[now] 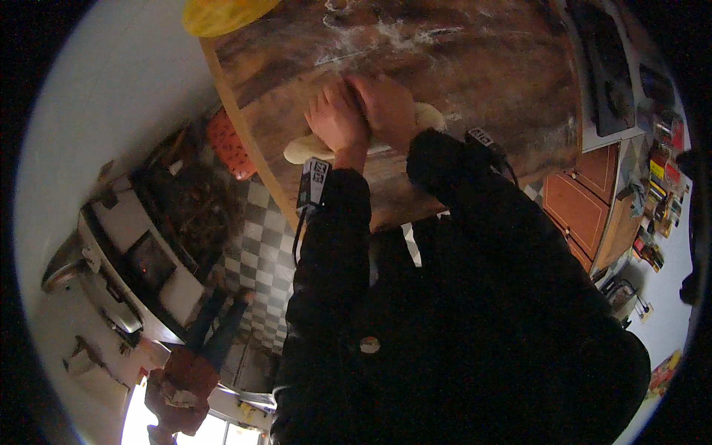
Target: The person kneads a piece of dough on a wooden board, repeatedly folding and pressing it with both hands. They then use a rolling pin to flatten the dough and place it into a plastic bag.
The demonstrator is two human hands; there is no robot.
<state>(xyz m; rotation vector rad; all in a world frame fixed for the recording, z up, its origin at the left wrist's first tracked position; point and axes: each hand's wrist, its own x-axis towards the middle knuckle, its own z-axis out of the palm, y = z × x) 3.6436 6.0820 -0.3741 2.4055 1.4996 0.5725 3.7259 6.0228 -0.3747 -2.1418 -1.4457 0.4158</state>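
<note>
A long, pale roll of dough (302, 150) lies across the brown wooden table (504, 89), running from lower left to upper right. Both of my hands are pressed onto its middle, side by side and touching. My left hand (337, 115) bears on the dough with its fingers bent and held together over it. Beside it, my right hand (387, 110) is smeared by motion, and its fingers are mostly hidden. The dough's rounded ends stick out past both hands; its middle is covered by them.
White flour (393, 33) is scattered over the table's far part. A yellow round thing (222, 15) sits at the far left corner. To the right are a dark stovetop (604, 67) and brown cabinets (582, 196). Another person (182, 386) stands at the lower left.
</note>
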